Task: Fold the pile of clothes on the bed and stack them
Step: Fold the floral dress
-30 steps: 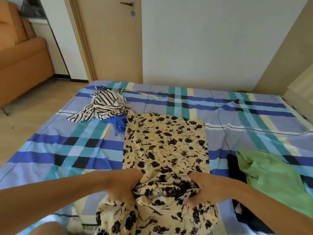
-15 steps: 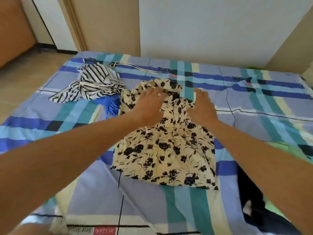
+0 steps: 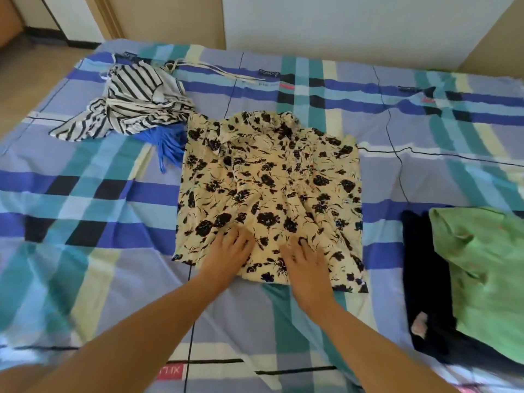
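**Both hands pressing flat on the near edge of a folded floral garment**

Fingers (image 3: 236, 236) of the left hand (image 3: 226, 256) straight and spread, palm down, pressing cloth, grasping nothing. Just to the right, fingers (image 3: 300, 245) of the right hand (image 3: 307, 268) equally flat and released.

Under both palms, the near hem of a cream floral garment (image 3: 269, 177) with black flowers. Laid mid-bed as a rumpled rectangle, stretching away from the fingertips toward the far side, long axis seemingly near to far. Both hands equally close to it: left on the near-left part, right near the centre.

Probably a smoothing step ahead of another fold.

Beneath everything, a blue-and-teal plaid bedsheet (image 3: 85, 222). Far left, a crumpled black-and-white striped garment (image 3: 136, 106) touching a blue garment (image 3: 167, 143), just beside the floral far-left corner. To the right, apart from the floral piece, a green garment (image 3: 487, 279) lying on a black garment (image 3: 425, 279), likely the stack.
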Available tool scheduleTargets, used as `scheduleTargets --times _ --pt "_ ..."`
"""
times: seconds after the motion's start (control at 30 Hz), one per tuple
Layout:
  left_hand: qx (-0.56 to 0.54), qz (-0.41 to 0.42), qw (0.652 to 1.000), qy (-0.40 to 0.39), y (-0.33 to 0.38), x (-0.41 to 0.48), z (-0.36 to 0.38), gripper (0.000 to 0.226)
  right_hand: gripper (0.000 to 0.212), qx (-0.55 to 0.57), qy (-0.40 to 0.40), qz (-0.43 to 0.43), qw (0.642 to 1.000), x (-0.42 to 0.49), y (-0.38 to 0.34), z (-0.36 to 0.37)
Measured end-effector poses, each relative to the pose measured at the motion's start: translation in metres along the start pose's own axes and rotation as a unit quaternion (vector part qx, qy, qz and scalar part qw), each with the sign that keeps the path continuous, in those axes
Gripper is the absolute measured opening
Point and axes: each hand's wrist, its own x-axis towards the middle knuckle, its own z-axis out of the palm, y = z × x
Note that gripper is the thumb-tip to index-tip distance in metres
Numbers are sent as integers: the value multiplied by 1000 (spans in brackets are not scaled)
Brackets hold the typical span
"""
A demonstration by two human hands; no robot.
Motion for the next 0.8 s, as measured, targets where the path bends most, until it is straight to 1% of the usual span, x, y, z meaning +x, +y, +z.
scheduleTargets --times 0.03,0.1,0.17,0.23,0.37,0.47,0.53,0.63,0.7,0.77,0.8 --pt "2 -4 1000 5 -2 3 -1 60 85 -8 6 0 1000 5 2 -3" --pt "-12 -3 1000 -5 -7 9 -3 48 61 -16 13 -1 1000 13 7 -11" --pt "-22 13 1000 -11 -12 9 -8 41 41 -16 18 -5 1000 16 10 -19" --pt "-15 30 999 -27 -15 5 -14 36 30 -8 19 -6 1000 12 11 -26" --pt "-22 42 996 -72 -12 -15 -24 30 36 22 -25 -7 999 -13 1 -27" --pt "-33 61 991 -114 -4 -41 -28 33 38 33 -58 -12 998 -44 -11 -24" --pt "-60 75 986 -138 3 -67 -30 37 39 44 -97 -18 994 -70 -23 -25" --pt "-98 87 977 -167 15 -118 -34 38 29 41 -168 -39 984 -113 -43 -32" --pt "-127 80 969 -196 24 -150 -36 43 21 55 -217 -41 974 -138 -55 -38" --pt "-158 80 954 -244 33 -177 -36 48 9 64 -281 -50 956 -158 -62 -44" --pt "-177 82 942 -275 36 -188 -35 48 7 71 -310 -56 946 -167 -65 -48"
